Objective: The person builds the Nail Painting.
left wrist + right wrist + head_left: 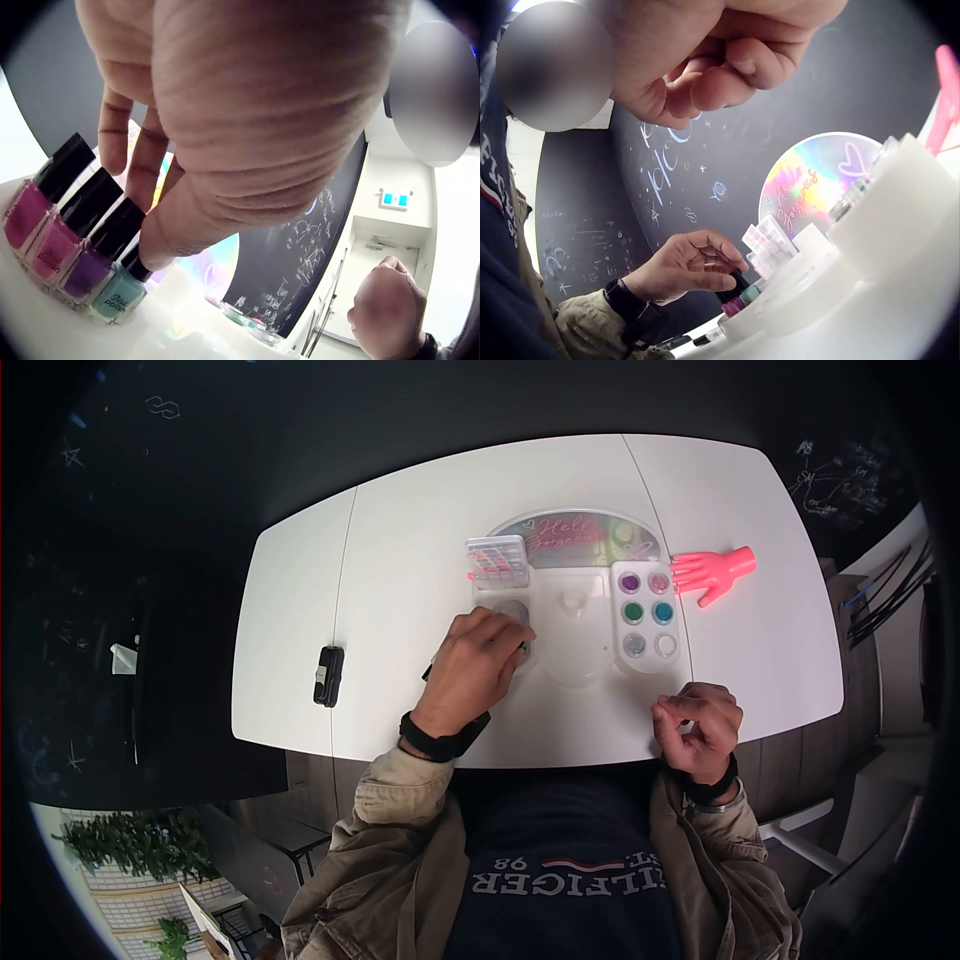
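Note:
My left hand reaches over the left part of a white organizer. In the left wrist view its thumb and fingers pinch the black cap of a teal nail polish bottle. That bottle stands at the end of a row beside a purple bottle, a pink bottle and a magenta bottle, all black-capped. My right hand is raised near the table's front edge, fingers curled toward the palm, nothing visible in them.
Glitter pots fill a white tray on the organizer's right. Behind stands a shiny "Hello Gorgeous" panel, with a clear case at its left. A pink model hand lies far right; a black case lies left on the white table.

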Demonstrator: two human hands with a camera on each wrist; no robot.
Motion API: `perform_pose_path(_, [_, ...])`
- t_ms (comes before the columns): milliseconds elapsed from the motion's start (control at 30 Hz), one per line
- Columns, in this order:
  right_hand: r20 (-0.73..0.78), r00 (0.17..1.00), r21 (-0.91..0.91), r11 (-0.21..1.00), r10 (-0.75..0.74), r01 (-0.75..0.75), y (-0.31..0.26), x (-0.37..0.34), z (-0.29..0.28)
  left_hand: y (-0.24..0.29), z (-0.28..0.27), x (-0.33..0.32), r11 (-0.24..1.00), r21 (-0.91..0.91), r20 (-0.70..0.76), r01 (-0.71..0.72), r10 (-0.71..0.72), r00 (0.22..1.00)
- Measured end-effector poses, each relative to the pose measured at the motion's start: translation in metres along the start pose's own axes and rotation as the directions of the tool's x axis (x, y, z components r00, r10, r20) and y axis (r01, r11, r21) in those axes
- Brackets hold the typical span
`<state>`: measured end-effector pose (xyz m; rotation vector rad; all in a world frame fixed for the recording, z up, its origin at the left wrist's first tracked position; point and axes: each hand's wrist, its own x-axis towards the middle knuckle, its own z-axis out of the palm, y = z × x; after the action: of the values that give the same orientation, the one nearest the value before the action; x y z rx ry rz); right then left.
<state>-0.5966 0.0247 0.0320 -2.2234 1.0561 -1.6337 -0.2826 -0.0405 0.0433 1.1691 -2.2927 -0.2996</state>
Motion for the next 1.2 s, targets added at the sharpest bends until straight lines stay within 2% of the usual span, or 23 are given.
perform_pose_path(200, [0.000,1.000,0.002,1.000,0.005,-0.005,0.001,-0.001,0.000,-0.002,-0.007,0.000,0.999,-0.049,-0.035,0.020,-0.022,0.999])
perform_pose_path(300, [-0.001,1.000,0.006,1.000,0.008,-0.008,0.001,-0.002,0.000,-0.010,-0.027,-0.006,0.998,-0.027,-0.126,0.054,-0.057,0.990])
perform_pose_path(433, [-0.004,1.000,0.003,1.000,0.009,-0.009,0.001,-0.002,0.000,-0.038,-0.047,-0.033,0.972,0.032,-0.307,0.233,-0.213,0.928])
perform_pose_path(533, [-0.009,1.000,0.012,1.000,0.010,-0.009,0.002,-0.003,0.001,-0.047,-0.056,-0.052,0.934,0.025,-0.329,0.357,-0.329,0.885])
perform_pose_path(667, [-0.005,1.000,-0.006,1.000,0.003,-0.003,0.000,-0.002,0.002,-0.059,-0.050,-0.073,0.912,0.029,-0.351,0.409,-0.374,0.859])
perform_pose_path(767, [-0.002,1.000,-0.014,1.000,0.002,-0.002,-0.001,-0.001,0.002,-0.063,-0.046,-0.083,0.870,-0.019,-0.333,0.492,-0.470,0.818])
perform_pose_path(867, [0.000,1.000,-0.013,1.000,0.002,-0.002,-0.002,-0.001,0.002,-0.068,-0.038,-0.090,0.864,-0.027,-0.277,0.503,-0.490,0.827])
perform_pose_path(1100, [-0.001,1.000,-0.024,1.000,-0.019,0.019,-0.003,0.000,0.001,-0.055,-0.013,-0.091,0.833,0.152,-0.120,0.532,-0.519,0.846])
perform_pose_path(1133, [-0.002,1.000,-0.028,0.999,-0.023,0.023,-0.003,0.001,0.001,-0.054,-0.011,-0.090,0.810,0.122,-0.083,0.573,-0.567,0.819])
perform_pose_path(1200, [-0.004,1.000,-0.028,0.999,-0.026,0.026,-0.004,0.001,0.001,-0.057,-0.009,-0.091,0.816,0.111,-0.084,0.567,-0.561,0.823])
